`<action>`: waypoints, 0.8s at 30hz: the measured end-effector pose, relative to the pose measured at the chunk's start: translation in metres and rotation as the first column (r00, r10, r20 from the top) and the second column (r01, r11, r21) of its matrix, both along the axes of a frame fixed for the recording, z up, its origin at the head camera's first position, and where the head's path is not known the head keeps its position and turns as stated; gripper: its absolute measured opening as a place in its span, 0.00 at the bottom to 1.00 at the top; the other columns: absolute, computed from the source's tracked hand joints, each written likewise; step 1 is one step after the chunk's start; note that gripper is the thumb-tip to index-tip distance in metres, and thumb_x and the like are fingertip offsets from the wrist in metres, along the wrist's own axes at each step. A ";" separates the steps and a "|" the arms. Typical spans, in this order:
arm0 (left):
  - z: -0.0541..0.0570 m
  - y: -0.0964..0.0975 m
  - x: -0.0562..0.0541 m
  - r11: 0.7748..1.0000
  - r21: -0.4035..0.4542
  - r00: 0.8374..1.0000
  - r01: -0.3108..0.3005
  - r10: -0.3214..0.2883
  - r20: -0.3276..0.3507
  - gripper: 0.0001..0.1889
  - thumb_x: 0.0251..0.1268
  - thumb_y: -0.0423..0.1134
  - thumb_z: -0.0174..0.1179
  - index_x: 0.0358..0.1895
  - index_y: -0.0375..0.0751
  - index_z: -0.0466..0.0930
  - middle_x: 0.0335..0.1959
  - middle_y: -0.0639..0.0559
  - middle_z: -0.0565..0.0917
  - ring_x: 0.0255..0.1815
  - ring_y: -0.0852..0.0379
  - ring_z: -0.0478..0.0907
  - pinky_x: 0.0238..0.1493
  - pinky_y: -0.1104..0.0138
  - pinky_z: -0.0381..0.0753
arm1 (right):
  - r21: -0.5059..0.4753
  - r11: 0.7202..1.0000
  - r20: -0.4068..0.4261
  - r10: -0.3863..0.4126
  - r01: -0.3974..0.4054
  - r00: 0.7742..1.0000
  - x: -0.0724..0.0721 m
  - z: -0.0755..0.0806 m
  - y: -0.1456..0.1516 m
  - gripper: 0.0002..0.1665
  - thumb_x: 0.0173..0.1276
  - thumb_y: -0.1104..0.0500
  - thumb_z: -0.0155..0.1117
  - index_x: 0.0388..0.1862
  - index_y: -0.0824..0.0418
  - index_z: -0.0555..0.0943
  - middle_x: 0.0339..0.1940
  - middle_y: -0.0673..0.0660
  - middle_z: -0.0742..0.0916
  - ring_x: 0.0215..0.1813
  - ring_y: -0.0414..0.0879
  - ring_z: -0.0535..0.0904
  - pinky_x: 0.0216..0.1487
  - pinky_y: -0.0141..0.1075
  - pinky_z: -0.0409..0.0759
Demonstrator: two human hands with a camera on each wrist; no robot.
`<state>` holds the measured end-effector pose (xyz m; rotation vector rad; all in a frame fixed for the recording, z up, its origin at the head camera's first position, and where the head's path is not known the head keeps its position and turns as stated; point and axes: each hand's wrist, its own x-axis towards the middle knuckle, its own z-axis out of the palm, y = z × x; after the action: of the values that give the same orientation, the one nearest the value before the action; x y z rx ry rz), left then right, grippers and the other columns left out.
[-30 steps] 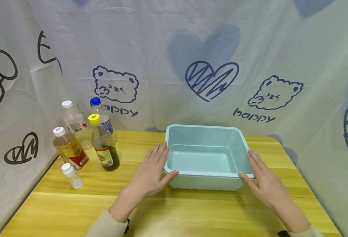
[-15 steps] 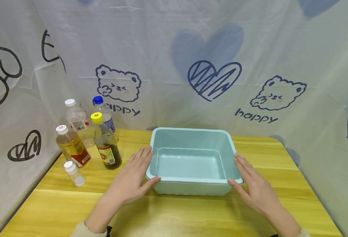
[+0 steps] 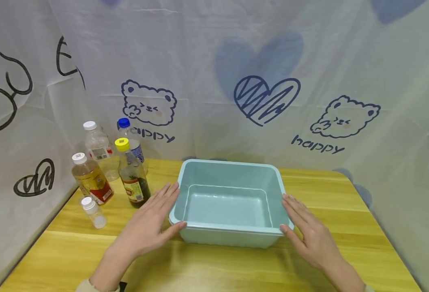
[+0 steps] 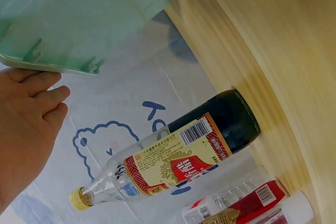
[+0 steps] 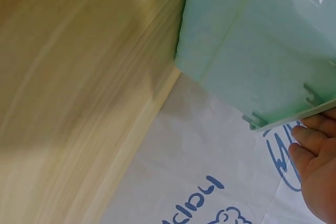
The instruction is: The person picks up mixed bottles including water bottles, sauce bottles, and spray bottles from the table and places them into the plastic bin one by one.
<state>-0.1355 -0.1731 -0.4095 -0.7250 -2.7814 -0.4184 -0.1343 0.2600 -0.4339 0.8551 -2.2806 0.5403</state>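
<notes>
A light blue-green rectangular plastic basin [image 3: 229, 237] stands on the wooden table, its inside bare. Along its left rim lie the straight fingers of my left hand [image 3: 143, 229], with the thumb at the near left corner. On the opposite side my right hand [image 3: 311, 239] touches the rim with extended fingers, its thumb at the near right corner. The left wrist view shows the hand's fingertips right under the basin's rim [image 4: 58, 68]. Likewise, in the right wrist view, fingertips meet the rim [image 5: 299, 115] from outside.
Left of the basin stand a yellow-capped bottle of dark liquid [image 3: 134, 182], a white-capped bottle with a yellow and red label [image 3: 92, 178], a clear white-capped bottle [image 3: 99, 148], a blue-capped bottle [image 3: 136, 148] and a small clear bottle [image 3: 95, 213]. A printed cloth [image 3: 207, 121] hangs behind.
The basin has slid left and toward the person, with both hands moving along at its sides. The bottles keep their places on the table; the head view has shifted slightly.
</notes>
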 end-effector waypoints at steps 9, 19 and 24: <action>-0.001 -0.006 -0.003 0.999 0.034 0.998 0.023 -0.021 -0.062 0.45 0.76 0.64 0.54 0.82 0.37 0.56 0.84 0.43 0.54 0.84 0.40 0.52 0.82 0.47 0.54 | 0.017 1.000 0.015 0.016 -0.016 1.000 -0.007 -0.002 -0.001 0.38 0.84 0.41 0.48 0.76 0.69 0.71 0.77 0.63 0.74 0.80 0.52 0.66 0.82 0.32 0.55; 0.017 -0.018 -0.022 0.906 0.407 0.841 0.119 0.126 -0.526 0.33 0.79 0.58 0.47 0.71 0.34 0.74 0.71 0.40 0.76 0.67 0.38 0.76 0.76 0.60 0.68 | 0.038 0.999 0.090 -0.023 0.020 0.996 -0.003 -0.004 0.000 0.36 0.79 0.50 0.58 0.79 0.67 0.67 0.80 0.62 0.71 0.82 0.52 0.63 0.82 0.31 0.51; 0.030 -0.019 -0.035 0.727 0.659 0.705 0.194 0.363 -0.609 0.24 0.71 0.41 0.55 0.62 0.27 0.79 0.59 0.31 0.81 0.59 0.37 0.78 0.68 0.68 0.72 | 0.059 0.998 0.035 -0.013 0.011 0.999 -0.006 -0.005 -0.002 0.36 0.84 0.45 0.49 0.78 0.69 0.67 0.80 0.63 0.71 0.82 0.52 0.63 0.83 0.32 0.51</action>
<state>-0.1708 -0.1918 -0.3797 -0.4099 -1.6996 -0.8702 -0.1402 0.2583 -0.4388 0.8665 -2.3425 0.4890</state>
